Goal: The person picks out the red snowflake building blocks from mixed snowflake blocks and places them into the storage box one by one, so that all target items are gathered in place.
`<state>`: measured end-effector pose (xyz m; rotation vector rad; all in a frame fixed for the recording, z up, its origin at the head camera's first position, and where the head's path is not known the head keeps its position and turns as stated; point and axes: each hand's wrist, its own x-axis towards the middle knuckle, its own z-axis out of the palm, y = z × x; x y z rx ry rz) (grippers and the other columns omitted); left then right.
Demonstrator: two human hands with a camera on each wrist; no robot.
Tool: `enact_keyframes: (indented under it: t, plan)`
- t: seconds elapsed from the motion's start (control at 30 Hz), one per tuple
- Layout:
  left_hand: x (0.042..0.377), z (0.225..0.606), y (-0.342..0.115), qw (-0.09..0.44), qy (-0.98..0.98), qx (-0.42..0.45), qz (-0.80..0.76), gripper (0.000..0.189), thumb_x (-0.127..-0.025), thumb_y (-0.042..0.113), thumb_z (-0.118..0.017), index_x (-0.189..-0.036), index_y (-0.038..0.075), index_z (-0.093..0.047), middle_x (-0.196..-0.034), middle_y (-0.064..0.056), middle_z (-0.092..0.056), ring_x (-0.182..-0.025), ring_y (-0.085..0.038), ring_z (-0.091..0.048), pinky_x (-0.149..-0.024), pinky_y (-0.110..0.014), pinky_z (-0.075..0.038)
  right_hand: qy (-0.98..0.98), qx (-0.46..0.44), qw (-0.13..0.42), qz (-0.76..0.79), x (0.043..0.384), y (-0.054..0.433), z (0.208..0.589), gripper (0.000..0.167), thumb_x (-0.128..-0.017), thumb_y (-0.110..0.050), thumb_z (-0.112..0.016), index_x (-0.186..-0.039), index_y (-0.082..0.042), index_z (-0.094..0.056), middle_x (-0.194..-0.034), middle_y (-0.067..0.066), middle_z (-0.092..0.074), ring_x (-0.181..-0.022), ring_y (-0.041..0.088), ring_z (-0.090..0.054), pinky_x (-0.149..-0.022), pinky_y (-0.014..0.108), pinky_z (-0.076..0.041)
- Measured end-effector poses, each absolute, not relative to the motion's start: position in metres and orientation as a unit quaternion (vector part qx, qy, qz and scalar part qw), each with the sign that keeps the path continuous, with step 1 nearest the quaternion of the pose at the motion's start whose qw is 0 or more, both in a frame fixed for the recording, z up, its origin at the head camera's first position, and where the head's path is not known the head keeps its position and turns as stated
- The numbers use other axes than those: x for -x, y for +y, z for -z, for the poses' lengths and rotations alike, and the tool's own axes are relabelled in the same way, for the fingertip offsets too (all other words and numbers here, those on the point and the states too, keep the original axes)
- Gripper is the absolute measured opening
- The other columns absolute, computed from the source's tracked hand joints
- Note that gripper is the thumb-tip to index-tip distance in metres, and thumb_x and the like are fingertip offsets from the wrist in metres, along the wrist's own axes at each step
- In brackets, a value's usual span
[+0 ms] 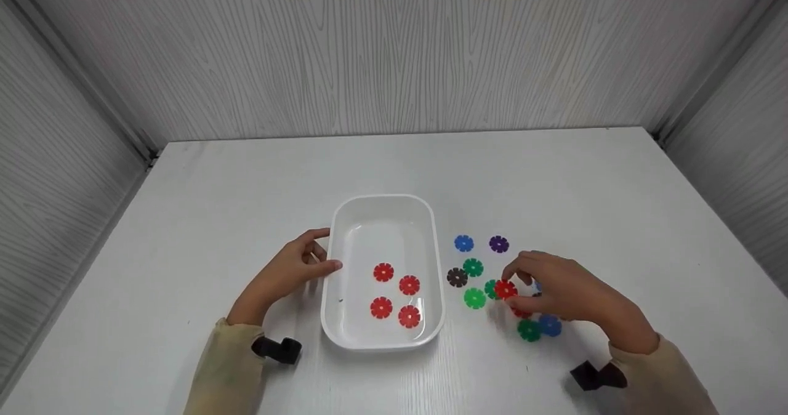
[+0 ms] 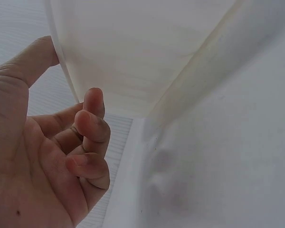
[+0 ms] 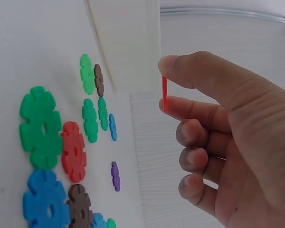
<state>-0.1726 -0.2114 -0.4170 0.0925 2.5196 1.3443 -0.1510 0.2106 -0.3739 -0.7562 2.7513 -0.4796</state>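
A white plastic tray [image 1: 369, 239] stands on the table, with several red snowflake discs [image 1: 409, 285] lying flat inside it. My left hand [image 1: 286, 276] holds the tray's left rim, thumb over the edge and the other fingers outside. In the left wrist view, three fingers curl beside the tray wall [image 2: 123, 57]. Right of the tray, my right hand [image 1: 563, 289] pinches one red snowflake disc [image 1: 505, 289] between thumb and index finger. The right wrist view shows this red disc [image 3: 165, 94] edge-on, above the table, with the remaining fingers loosely curled.
Loose snowflake discs lie between the tray and my right hand: blue [image 1: 464, 243], purple [image 1: 499, 244], brown [image 1: 457, 277], light green [image 1: 474, 298] and several more. Another red disc [image 3: 74, 152] lies beside a green one [image 3: 39, 128]. Wood-grain panels [image 1: 394, 52] enclose the table's back and sides.
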Motion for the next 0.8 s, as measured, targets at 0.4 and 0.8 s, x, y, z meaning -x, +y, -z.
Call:
enact_keyframes:
  t: [0.4,0.8]
  plan:
    - [0.170,0.415,-0.211,0.132,0.874,-0.037,-0.466,0.071,-0.085,0.036,-0.072,-0.144,0.013,-0.041,-0.100,-0.008,-0.056,-0.081,-0.018,-0.049,-0.067,-0.029,-0.042,0.936,0.284,0.082,0.193,0.154,0.167,0.360,0.036,-0.078,-0.030,-0.080,-0.110,-0.018,-0.066,-0.092,0.001,-0.059,-0.085,0.016,-0.055,-0.067,0.021,-0.050]
    - [0.174,0.417,-0.210,0.139,0.873,-0.032,-0.466,0.071,-0.085,0.035,-0.072,-0.145,0.013,-0.040,-0.102,-0.008,-0.056,-0.081,-0.018,-0.050,-0.068,-0.029,-0.043,0.913,0.347,0.054,0.207,0.155,0.123,0.350,0.037,-0.079,-0.030,-0.079,-0.110,-0.015,-0.067,-0.091,0.000,-0.062,-0.081,0.015,-0.058,-0.068,0.019,-0.051]
